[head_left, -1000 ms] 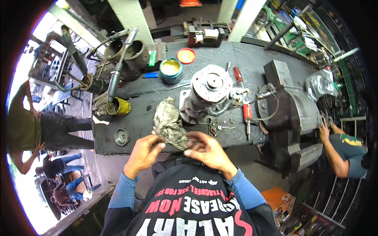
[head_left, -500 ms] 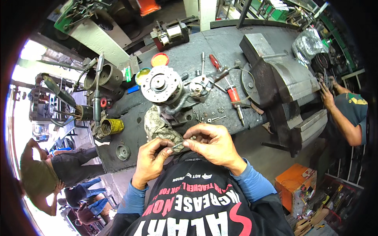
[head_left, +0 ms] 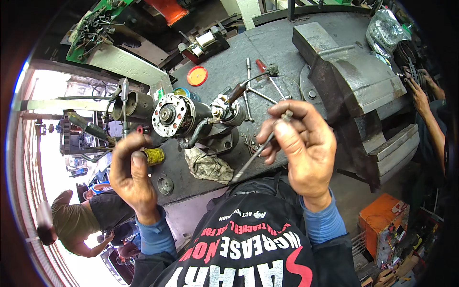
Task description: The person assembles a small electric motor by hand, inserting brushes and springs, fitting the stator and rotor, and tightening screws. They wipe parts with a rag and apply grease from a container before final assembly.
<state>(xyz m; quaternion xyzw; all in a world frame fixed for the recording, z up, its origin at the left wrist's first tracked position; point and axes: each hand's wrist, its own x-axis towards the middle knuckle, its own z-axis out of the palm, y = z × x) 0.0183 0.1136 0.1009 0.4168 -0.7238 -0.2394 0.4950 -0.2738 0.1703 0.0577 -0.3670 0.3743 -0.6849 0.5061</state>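
Note:
My right hand (head_left: 308, 153) is raised over the bench edge. Between its thumb and fingers it pinches a long thin bolt (head_left: 254, 160), head up, shank slanting down to the left. My left hand (head_left: 135, 179) is lifted apart from it, fingers curled and thumb held away, with nothing visible in it. Beyond the hands lies a starter motor (head_left: 174, 117) with a round drilled end face and a smaller cylinder (head_left: 224, 110) alongside. A stained rag (head_left: 208, 165) lies at its near side. Small nuts and bolts on the bench are partly behind my right hand.
A heavy vise (head_left: 342, 81) fills the bench's right side. Past the motor are a red-rimmed lid (head_left: 197, 75), a socket tool (head_left: 247, 88) and a red-handled screwdriver (head_left: 260, 66). A yellow can (head_left: 155, 156) and metal ring (head_left: 165, 185) sit left. Another person's hands (head_left: 420, 93) work far right.
My hands were together at the bench edge with the thin bolt between them. They have since parted and risen; the right keeps the bolt, the left has let go. The view has shifted.

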